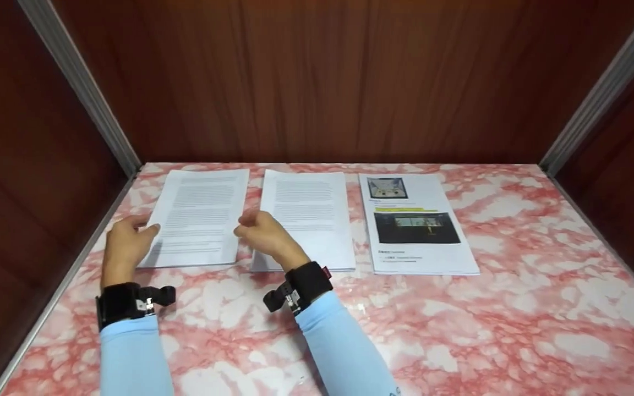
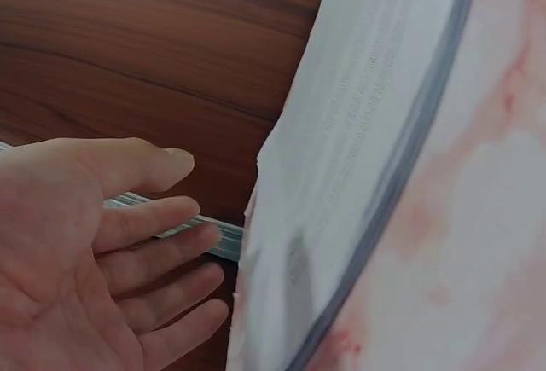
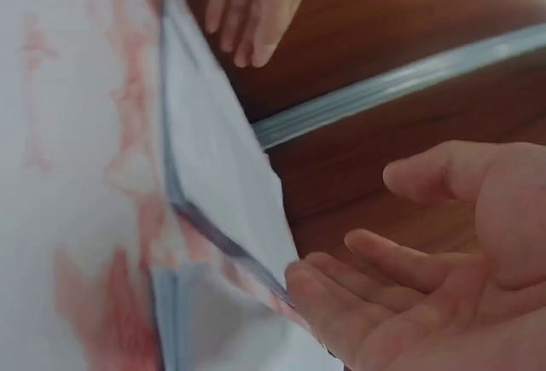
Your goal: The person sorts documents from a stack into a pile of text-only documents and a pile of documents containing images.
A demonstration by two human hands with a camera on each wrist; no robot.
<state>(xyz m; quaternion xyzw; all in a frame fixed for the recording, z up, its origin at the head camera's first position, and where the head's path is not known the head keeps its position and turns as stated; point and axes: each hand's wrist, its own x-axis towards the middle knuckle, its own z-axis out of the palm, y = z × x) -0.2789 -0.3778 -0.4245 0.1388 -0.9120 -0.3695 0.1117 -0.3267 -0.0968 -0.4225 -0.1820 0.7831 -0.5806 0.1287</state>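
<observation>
My left hand (image 1: 123,245) sits at the left edge of the left stack of printed sheets (image 1: 198,217), and my right hand (image 1: 264,234) is at that stack's right edge, in the gap before the middle stack (image 1: 307,217). Both hands are open: the wrist views show my fingers (image 2: 162,239) relaxed and slightly bent, holding nothing, with my right fingertips (image 3: 320,290) just at the paper's edge. The stack lies flat on the pink marbled worktop (image 1: 515,308), toward its back left, near the wooden wall (image 1: 31,165).

I judge this stack light but floppy: thin loose sheets that will slide over one another and sag if I lift from one side only. The corners would crease easily. The best hold seems to be the two long edges, pressing inward to square the sheets, with thumbs on top and fingers slipped beneath. A third stack with pictures (image 1: 416,223) lies further right, apart from my hands.
</observation>
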